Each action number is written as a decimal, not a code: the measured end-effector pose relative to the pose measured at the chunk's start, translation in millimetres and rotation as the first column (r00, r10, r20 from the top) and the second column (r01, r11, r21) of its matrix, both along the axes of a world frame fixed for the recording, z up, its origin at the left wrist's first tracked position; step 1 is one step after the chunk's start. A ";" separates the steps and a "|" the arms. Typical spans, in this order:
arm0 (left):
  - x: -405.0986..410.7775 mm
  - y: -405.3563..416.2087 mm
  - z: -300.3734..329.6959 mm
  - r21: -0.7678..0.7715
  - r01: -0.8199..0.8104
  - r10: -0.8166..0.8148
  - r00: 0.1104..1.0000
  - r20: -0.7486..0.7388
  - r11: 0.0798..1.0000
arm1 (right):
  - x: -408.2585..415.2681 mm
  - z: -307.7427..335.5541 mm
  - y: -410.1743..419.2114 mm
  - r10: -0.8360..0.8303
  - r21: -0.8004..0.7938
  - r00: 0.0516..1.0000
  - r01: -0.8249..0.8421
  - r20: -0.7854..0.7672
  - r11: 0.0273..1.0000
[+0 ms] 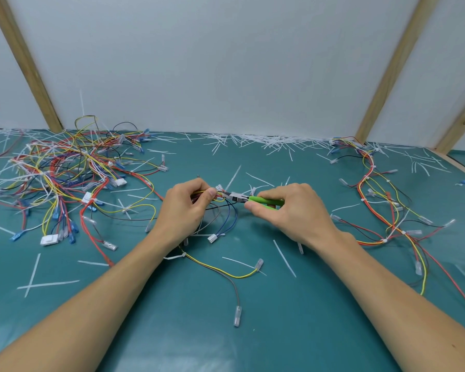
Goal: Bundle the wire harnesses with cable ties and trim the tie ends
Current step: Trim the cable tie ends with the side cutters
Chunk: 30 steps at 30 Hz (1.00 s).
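At the middle of the teal mat (151,304) the left hand (184,210) gripped a small wire harness (227,210), its fingers curled round the gathered wires just behind a white cable tie (220,188) whose free tail (232,178) stuck up and away toward the wall. The right hand (287,210) held a pair of green-handled cutters (253,200), fingers wrapped about the handles, with the metal nose brought right against the tie's head; whether the blades had closed on the tail could not be made out. The loose ends of that harness, yellow, blue, black and grey, trailed down toward the person, and a second tie (176,256) on its lower run appeared already cinched, with a short stub left sticking out. As for progress, the job looked well under way but far from finished: a long harness (381,210) lay to the right with several small trimmed ties along its length, which suggested finished work set aside, while a large tangled heap of wires (65,170) sat to the left, some of it carrying long untrimmed tails, so it probably held what remained. Cut tie ends (266,142) were strewn thickly along the foot of the white back wall (226,63), and unused or discarded ties (32,275) lay scattered over the mat, which spoke of many trims already made. The step in hand seemed to be the trimming of this one tie
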<state>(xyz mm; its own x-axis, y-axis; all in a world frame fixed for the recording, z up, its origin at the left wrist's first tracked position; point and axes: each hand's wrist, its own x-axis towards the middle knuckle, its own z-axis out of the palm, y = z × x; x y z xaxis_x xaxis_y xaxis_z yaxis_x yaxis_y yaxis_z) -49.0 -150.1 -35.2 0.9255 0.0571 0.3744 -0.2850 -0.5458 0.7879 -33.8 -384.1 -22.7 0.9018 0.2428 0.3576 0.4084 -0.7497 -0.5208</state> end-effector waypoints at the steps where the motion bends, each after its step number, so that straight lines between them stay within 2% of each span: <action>1: 0.3 -0.1 -0.1 0.002 0.000 0.000 1.000 -0.001 1.000 | 0.0 0.2 0.2 0.000 -0.001 1.000 0.000 -0.004 1.000; 23: 2.9 1.1 -2.7 -0.023 0.015 -0.015 1.000 0.016 1.000 | 1.6 -4.5 0.6 -0.041 -0.052 0.998 0.043 0.040 0.998; 30: 8.0 9.6 -4.7 -0.054 0.003 -0.002 1.000 0.029 0.999 | 5.6 -5.1 4.3 -0.171 0.182 0.984 0.161 0.042 0.970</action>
